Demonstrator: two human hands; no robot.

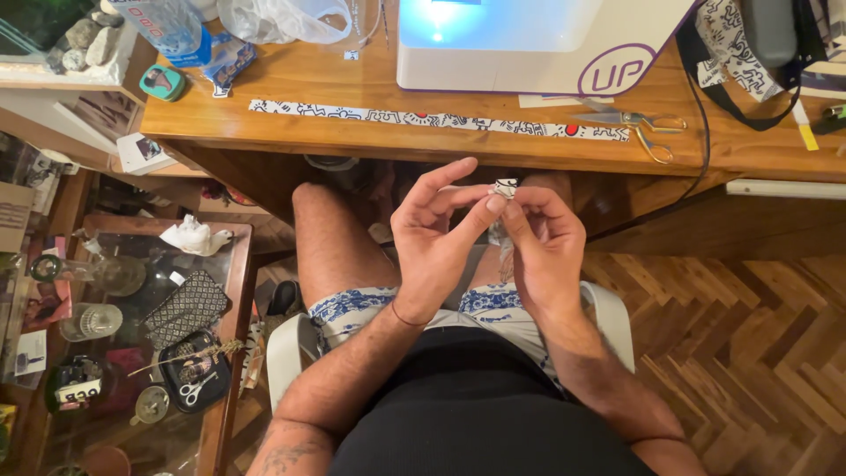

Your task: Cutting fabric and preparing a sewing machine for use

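My left hand (438,238) and my right hand (542,247) meet over my lap, just below the wooden table's edge (458,159). Both pinch a small folded piece of white fabric with black doodle print (504,187) between thumbs and forefingers. A bit of the fabric hangs down between the hands. On the table above lies a long strip of the same printed fabric (423,119). A pair of scissors (634,123) rests at the strip's right end, in front of a white sewing machine (529,44).
A glass-topped side table (225,353) at the left holds jars, a patterned pouch and a small tray. A plastic bottle (172,26) and a teal tin (163,82) sit on the table's left end. Printed fabric with a black strap (749,62) lies at right. Herringbone wood floor (749,335) spreads right.
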